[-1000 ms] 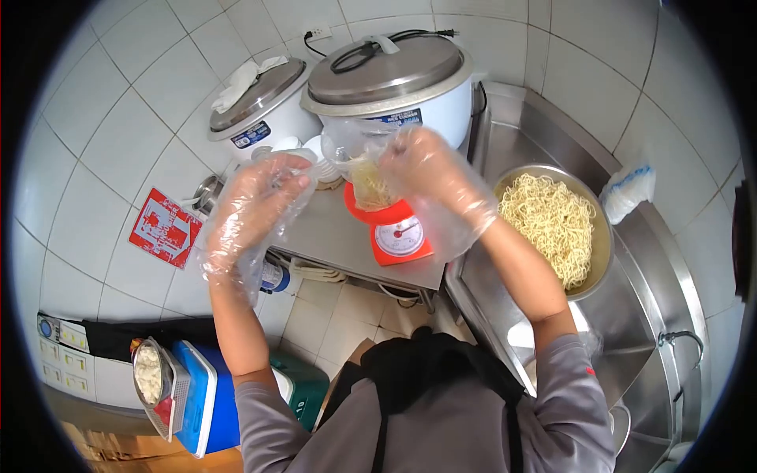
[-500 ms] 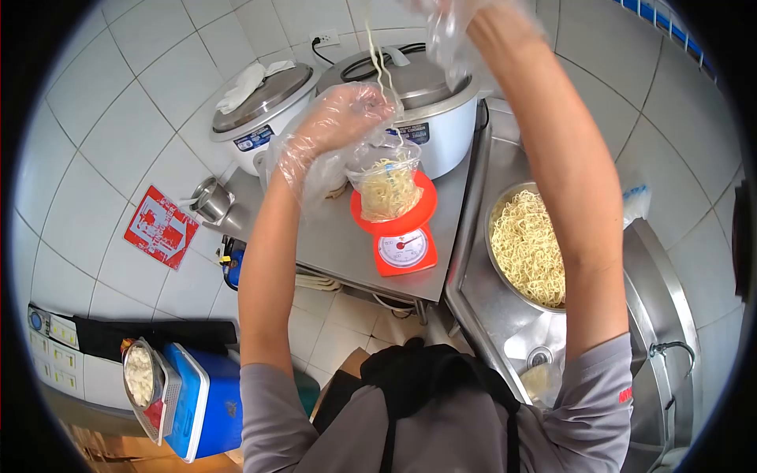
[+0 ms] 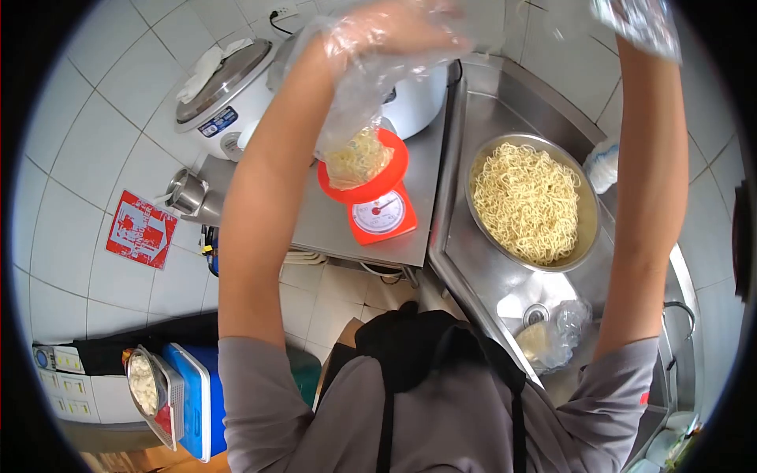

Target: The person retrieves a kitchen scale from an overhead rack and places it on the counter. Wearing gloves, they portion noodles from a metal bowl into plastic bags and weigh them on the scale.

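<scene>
My left hand (image 3: 402, 30), in a loose clear plastic glove, is raised above the scale, its fingers stretched out and blurred. Below it, a clear bag of noodles (image 3: 359, 160) rests on the red pan of the kitchen scale (image 3: 379, 214). Only the gloved wrist of my right hand shows at the top right edge; its fingers are out of frame. A large metal bowl of yellow noodles (image 3: 527, 203) stands between my forearms, to the right of the scale.
Two rice cookers (image 3: 229, 98) stand behind the scale. Metal cups (image 3: 188, 191) are at the counter's left. A plastic bag (image 3: 556, 335) lies by the sink drain (image 3: 536, 316). A blue cooler (image 3: 189, 402) and a basket (image 3: 169, 394) are at lower left.
Both hands have moved up and apart, my right hand out to the top right. The strand of noodles hanging over the bag is gone from there. The view has shifted.
</scene>
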`<state>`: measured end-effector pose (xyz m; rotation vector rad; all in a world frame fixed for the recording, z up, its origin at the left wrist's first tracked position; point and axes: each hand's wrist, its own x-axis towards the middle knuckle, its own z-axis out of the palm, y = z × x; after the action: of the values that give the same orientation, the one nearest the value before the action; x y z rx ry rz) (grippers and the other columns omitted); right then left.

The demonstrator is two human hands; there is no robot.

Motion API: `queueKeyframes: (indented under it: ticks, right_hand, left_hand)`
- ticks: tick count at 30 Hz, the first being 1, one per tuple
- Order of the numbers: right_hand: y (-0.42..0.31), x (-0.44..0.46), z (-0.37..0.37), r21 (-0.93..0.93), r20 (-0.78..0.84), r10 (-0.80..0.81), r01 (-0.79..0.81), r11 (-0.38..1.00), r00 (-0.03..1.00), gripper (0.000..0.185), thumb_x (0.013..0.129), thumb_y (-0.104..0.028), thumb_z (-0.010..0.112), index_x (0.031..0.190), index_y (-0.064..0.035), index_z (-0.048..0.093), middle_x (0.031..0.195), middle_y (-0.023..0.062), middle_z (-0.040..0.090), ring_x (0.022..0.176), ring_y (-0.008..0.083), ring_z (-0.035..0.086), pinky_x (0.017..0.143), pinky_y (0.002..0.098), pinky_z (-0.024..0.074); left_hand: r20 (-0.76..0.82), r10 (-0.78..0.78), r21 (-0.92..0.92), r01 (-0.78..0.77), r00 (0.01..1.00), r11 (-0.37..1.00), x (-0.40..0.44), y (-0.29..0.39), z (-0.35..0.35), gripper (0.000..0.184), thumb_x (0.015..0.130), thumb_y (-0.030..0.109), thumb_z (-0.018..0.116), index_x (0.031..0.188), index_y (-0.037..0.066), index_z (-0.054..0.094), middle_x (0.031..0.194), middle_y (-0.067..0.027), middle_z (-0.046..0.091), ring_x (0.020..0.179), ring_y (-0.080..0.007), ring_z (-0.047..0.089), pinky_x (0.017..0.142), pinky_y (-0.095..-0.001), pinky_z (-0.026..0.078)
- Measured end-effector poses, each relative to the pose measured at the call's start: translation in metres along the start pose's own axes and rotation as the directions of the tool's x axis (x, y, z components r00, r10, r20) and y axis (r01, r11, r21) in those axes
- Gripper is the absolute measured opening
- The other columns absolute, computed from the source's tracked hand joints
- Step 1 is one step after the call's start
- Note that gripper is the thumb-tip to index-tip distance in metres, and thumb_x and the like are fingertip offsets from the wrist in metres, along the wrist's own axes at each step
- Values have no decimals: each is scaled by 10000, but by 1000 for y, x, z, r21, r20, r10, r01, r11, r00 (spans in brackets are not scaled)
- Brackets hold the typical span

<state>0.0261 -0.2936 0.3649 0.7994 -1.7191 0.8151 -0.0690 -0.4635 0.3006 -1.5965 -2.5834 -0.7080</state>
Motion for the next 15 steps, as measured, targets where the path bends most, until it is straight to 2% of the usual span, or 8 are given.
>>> queueKeyframes:
  ticks: [2, 5, 7, 9, 11, 12, 13, 15]
  right_hand:
    - [-24, -29, -17, -272, 9, 156, -148, 951, 988, 390, 902, -351, 416, 784, -25, 596, 753, 119, 621, 631, 214, 572, 556, 329, 460]
    - [-1, -79, -57, -528, -85, 362, -350, 773, 928, 383, 856, -345, 471, 654, -52, 614, 631, 85, 617, 533, 217, 557, 519, 361, 455]
    - [52, -132, -91, -553, -148, 597, -566, 612, 789, 368, 828, -345, 597, 713, 4, 610, 566, 67, 562, 556, 131, 529, 556, 289, 440]
    - [42, -165, -86, -831, -105, 796, -492, 259, 596, 374, 822, -349, 601, 735, 15, 615, 602, 103, 590, 557, 165, 543, 576, 331, 454]
    - [40, -186, -78, -812, -112, 904, -563, 156, 412, 378, 809, -363, 614, 747, 10, 618, 626, 131, 598, 546, 207, 555, 589, 344, 460]
    - [40, -202, -69, -772, -68, 866, -576, 269, 495, 350, 801, -344, 614, 750, 2, 621, 646, 149, 604, 569, 233, 572, 599, 350, 463]
    - [43, -220, -57, -728, -29, 816, -571, 379, 578, 322, 793, -326, 614, 753, -6, 624, 666, 167, 609, 592, 260, 589, 610, 357, 467]
    - [60, -252, -29, -777, 226, 846, -433, 456, 484, 260, 775, -270, 607, 762, -10, 616, 740, 189, 622, 678, 313, 610, 638, 367, 475]
  left_hand:
    - [-23, -82, 229, 85, 996, 970, -9, 9, -3, 615, 816, 371, 603, 1300, 42, 417, 1284, -188, 469, 1172, -295, 470, 1005, -358, 349]
    - [-219, 107, 134, -79, 970, 988, -33, -25, 4, 408, 826, 338, 606, 1151, 95, 574, 952, -64, 626, 878, -146, 583, 626, -280, 470]
    - [-253, 35, 126, -3, 967, 992, -53, -23, 0, 378, 831, 313, 593, 1136, 90, 582, 955, -70, 627, 869, -150, 586, 648, -282, 476]
    - [-237, -30, 140, 65, 971, 988, -74, -26, -6, 348, 838, 283, 581, 1126, 86, 588, 956, -71, 628, 850, -148, 586, 665, -289, 481]
    - [-199, -97, 158, 130, 975, 979, -92, -34, -13, 299, 838, 229, 577, 1090, 72, 602, 973, -90, 636, 856, -167, 593, 730, -310, 474]
    - [-195, -135, 153, 166, 971, 974, -100, -37, -16, 264, 832, 192, 579, 1058, 60, 615, 991, -109, 642, 876, -190, 600, 789, -326, 465]
    - [-184, -170, 140, 197, 968, 970, -105, -38, -18, 260, 829, 177, 576, 1055, 55, 612, 972, -109, 642, 850, -185, 599, 773, -323, 467]
    - [-163, -245, 107, 264, 956, 959, -114, -37, -19, 253, 822, 146, 571, 1051, 45, 608, 932, -107, 644, 800, -176, 598, 742, -317, 471]
